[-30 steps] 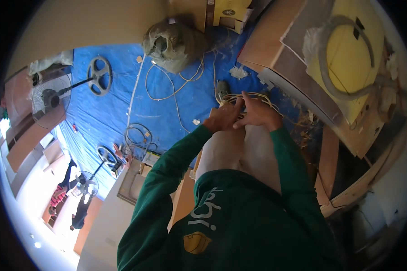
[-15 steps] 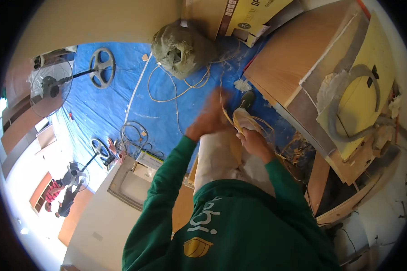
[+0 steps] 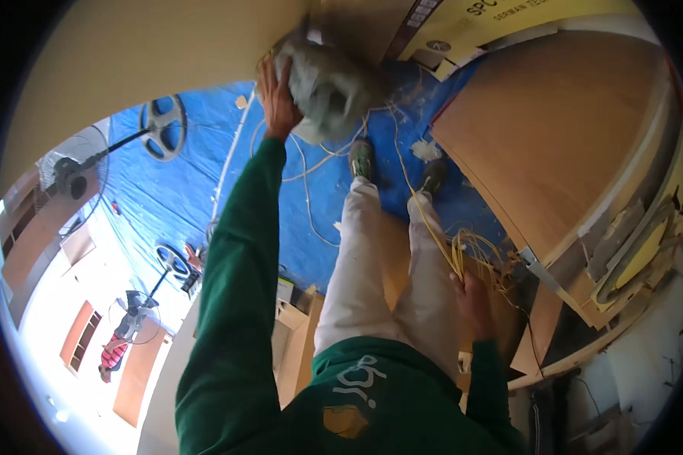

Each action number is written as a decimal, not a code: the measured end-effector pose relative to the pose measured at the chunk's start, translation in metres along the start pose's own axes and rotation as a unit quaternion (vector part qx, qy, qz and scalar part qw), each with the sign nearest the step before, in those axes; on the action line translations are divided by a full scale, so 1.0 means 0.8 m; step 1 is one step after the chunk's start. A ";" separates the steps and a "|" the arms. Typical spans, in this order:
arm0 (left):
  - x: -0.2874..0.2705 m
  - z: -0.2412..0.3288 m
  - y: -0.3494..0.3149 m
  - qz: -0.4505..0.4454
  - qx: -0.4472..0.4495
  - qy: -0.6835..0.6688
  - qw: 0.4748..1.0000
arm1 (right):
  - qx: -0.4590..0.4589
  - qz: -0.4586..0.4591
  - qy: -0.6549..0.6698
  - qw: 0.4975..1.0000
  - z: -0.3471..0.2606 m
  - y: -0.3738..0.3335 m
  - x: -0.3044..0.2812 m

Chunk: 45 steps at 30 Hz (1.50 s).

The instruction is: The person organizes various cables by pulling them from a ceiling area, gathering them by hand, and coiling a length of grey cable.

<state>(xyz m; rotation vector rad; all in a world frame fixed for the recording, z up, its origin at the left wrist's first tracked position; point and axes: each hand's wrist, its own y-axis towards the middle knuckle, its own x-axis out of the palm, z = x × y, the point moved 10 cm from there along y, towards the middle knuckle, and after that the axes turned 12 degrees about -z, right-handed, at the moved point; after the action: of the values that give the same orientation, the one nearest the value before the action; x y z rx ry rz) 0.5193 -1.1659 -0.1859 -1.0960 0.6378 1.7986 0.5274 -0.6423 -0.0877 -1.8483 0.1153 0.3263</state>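
Observation:
My left hand [image 3: 279, 102] reaches far forward and lies against the side of a grey-green plastic sack [image 3: 330, 91], its fingers stretched out. The sack is smeared by motion, and what is inside it does not show. Down by my right thigh, my right hand [image 3: 474, 302] is closed around a bundle of thin yellow cable [image 3: 463, 254]. Loose loops of the cable stick out above the fist. One strand runs from the bundle up past my right shoe to the floor near the sack.
Blue sheeting [image 3: 212, 144] covers the floor, with pale cable [image 3: 309, 186] lying on it. Wooden panels [image 3: 554, 129] lean at the right. A yellow carton [image 3: 501, 34] stands at the far side. Two fans, one nearer [image 3: 72, 178], and a person [image 3: 114, 355] are at the left.
My left hand has gone from the yellow cable forward to the sack. My right hand has drawn back toward my right hip with the cable. Both feet now show.

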 end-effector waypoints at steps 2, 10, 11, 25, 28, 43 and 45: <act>0.031 0.021 0.030 -0.030 0.094 -0.058 0.993 | 0.006 -0.002 0.031 0.999 -0.015 0.008 0.007; 0.099 -0.174 -0.070 0.147 -0.278 -0.734 0.602 | -0.049 0.032 0.036 0.998 -0.071 -0.014 -0.007; 0.069 -0.140 -0.082 0.153 -0.283 -0.816 0.480 | -0.045 0.039 0.049 0.997 -0.072 -0.020 -0.009; -0.065 -0.062 -0.336 0.282 -0.401 -0.759 0.428 | -0.053 0.039 0.005 0.998 -0.070 -0.117 -0.044; -0.111 -0.049 -0.377 0.299 -0.405 -0.741 0.444 | -0.030 -0.028 -0.013 0.999 -0.080 -0.173 -0.049; -0.234 -0.028 -0.538 0.379 -0.432 -0.654 0.491 | 0.043 0.039 -0.093 0.994 -0.052 -0.460 -0.104; -0.229 -0.042 -0.549 0.387 -0.435 -0.645 0.495 | 0.088 0.054 -0.150 0.983 -0.048 -0.485 -0.119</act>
<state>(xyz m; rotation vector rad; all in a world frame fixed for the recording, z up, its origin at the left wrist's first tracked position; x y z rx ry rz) 0.9600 -1.0708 -0.0287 0.5065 -1.0296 3.1046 0.5378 -0.5709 0.3074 -1.6019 0.0354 0.6475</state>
